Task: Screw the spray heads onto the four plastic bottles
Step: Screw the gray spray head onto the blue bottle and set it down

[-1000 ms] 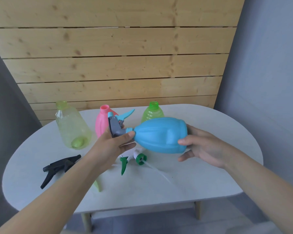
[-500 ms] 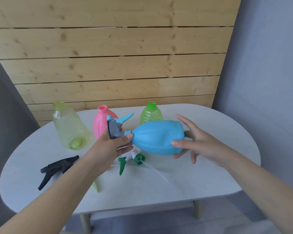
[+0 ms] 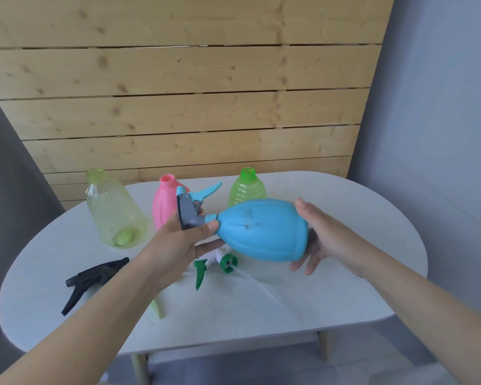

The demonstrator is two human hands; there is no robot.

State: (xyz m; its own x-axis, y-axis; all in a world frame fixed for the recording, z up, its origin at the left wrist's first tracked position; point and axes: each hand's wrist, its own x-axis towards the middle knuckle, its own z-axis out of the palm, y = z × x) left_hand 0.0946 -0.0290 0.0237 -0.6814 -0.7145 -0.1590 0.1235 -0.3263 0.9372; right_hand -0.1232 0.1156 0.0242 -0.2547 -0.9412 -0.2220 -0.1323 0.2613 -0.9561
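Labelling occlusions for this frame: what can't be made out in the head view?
- Thread seat of the grey spray head on the blue bottle: covered by left hand fingers.
- Bottle base: behind the right hand.
- Pale green spray head: mostly under the left forearm.
- Green-and-white spray head: top hidden by the bottle.
- Pink bottle: lower body blocked by hand and head.
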